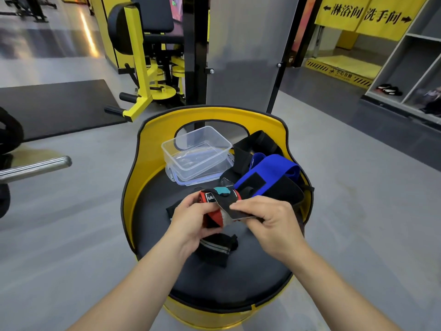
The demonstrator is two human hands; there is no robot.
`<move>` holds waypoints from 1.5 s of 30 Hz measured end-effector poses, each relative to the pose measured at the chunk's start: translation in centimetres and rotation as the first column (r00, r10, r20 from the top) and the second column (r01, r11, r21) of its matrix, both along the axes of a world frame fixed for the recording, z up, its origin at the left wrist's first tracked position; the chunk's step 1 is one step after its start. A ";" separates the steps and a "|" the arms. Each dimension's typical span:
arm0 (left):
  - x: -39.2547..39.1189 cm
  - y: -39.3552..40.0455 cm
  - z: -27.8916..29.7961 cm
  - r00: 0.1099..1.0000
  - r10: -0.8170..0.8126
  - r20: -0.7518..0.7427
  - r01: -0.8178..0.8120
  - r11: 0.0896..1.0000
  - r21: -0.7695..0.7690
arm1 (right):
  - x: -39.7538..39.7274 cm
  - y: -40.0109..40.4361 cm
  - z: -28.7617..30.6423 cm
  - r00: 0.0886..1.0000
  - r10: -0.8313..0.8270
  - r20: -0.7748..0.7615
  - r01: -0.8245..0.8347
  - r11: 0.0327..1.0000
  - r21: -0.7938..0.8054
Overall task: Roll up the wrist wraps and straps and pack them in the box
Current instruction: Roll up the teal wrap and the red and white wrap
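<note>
Left hand (191,217): fingers curled round a red and black wrist wrap (214,209), holding the rolled part above the seat.
Right hand (267,217): thumb and fingers pinch the loose black end of the same wrap, just beside the roll.
Wrap in hands: partly rolled; white lettering on a black patch faces up, a teal tab sits on top, pale underside shows at the free end.
Second wrap (218,249): black with a grey stripe, lying on the seat directly below the hands, apart from the box.
Strap pile (269,173): blue strap (274,167) draped over black straps at the right side of the seat, touching the yellow rim there.
Box (196,151): clear plastic, open, standing on its lid (202,179) with blue clips at the back of the seat; nothing can be seen inside it.
Seat (214,283): round black padded top with a yellow raised back (148,144); carries all items.
Surroundings: grey floor, yellow gym machine (143,68) behind left, steel bar end (35,166) at left, open shelves (410,68) at right.
</note>
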State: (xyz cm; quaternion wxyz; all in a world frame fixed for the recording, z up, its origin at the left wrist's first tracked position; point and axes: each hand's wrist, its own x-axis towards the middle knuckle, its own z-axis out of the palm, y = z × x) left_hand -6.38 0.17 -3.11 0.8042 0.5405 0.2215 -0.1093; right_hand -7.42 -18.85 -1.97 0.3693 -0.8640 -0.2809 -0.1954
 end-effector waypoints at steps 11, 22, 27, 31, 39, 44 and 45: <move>-0.5 -0.1 1.8 0.986 0.033 -0.163 -0.076 0.961 -0.264 | -0.3 0.3 -3.8 0.961 -0.077 0.265 0.128 0.975 -0.181; -0.5 0.2 1.6 0.983 -0.073 -0.170 -0.026 0.855 -0.518 | -0.4 1.4 -1.6 0.905 -0.021 -0.425 0.186 0.917 0.352; -0.8 -0.3 1.8 0.971 -0.239 -0.023 0.211 0.894 -0.394 | 0.7 1.0 -1.6 0.870 -0.082 -0.486 0.312 0.855 0.414; -1.1 -1.0 1.3 0.963 -0.270 0.027 0.270 0.942 -0.201 | 0.3 1.3 -1.2 0.890 -0.197 -0.412 0.329 0.902 0.278; -1.5 -1.1 1.2 0.944 -0.329 -0.013 0.326 0.931 0.163 | -0.2 0.9 -0.1 0.817 -0.240 -0.524 0.386 0.903 0.187; -1.4 -1.7 1.0 0.969 -0.240 0.049 0.234 0.965 0.116 | -0.1 0.1 0.9 0.817 -0.208 -0.537 0.368 0.906 0.209; -1.3 -1.8 1.0 0.972 -0.229 0.056 0.221 0.968 0.121 | 0.0 0.1 0.9 0.816 -0.201 -0.542 0.365 0.906 0.213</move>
